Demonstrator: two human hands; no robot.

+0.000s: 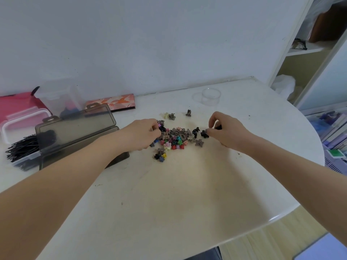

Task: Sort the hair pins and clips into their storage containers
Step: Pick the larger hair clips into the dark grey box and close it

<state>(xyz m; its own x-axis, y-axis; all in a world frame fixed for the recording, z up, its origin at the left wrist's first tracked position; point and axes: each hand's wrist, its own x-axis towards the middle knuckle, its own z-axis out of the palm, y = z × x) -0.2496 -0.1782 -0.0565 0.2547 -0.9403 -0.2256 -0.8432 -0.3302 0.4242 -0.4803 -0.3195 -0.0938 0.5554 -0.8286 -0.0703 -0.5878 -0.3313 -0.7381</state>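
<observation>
White table (187,184): both hands pinching clips (176,139) in pile.

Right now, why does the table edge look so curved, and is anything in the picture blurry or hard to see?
In the head view, the wide-angle lens bows the white round table and stretches both forearms. Light is soft and even, with faint shadows under the arms. The small clear plastic cup nearly vanishes against the tabletop. The pile of small multicoloured hair clips is too blurred to tell pieces apart.

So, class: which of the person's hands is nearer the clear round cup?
Right. The right hand lies just below the clear round cup; the left hand lies farther off, beyond the clip pile.
</observation>
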